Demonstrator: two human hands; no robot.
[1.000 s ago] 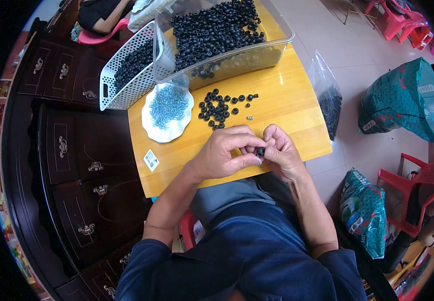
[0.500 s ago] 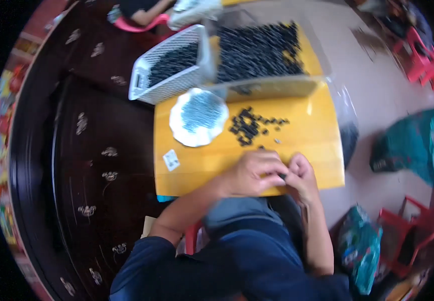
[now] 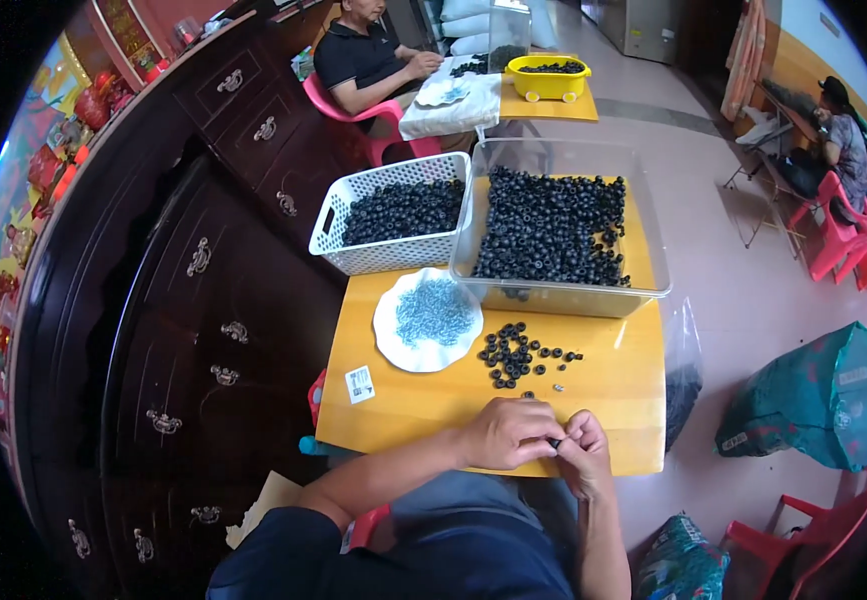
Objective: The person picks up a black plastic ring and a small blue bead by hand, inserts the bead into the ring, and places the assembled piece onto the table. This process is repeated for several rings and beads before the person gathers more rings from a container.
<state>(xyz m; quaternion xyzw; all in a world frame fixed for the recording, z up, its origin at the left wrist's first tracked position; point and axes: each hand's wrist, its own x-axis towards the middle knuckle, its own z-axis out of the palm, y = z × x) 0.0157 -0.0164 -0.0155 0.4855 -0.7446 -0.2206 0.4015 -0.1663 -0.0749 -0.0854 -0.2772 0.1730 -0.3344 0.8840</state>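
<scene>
Your left hand [image 3: 505, 434] pinches a small black plastic piece [image 3: 554, 443] between thumb and fingers, over the near edge of the yellow wooden table [image 3: 618, 385]; your right hand [image 3: 584, 458] is curled against its right side, though you cannot tell how firmly it grips; the piece is mostly covered, so its long axis and pointing direction are unclear; loose black rings [image 3: 509, 357] lie beyond, right of the scalloped white plate [image 3: 384, 325].

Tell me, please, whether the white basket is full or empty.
Partly full: in the white basket, black pieces lie below the rim.
</scene>
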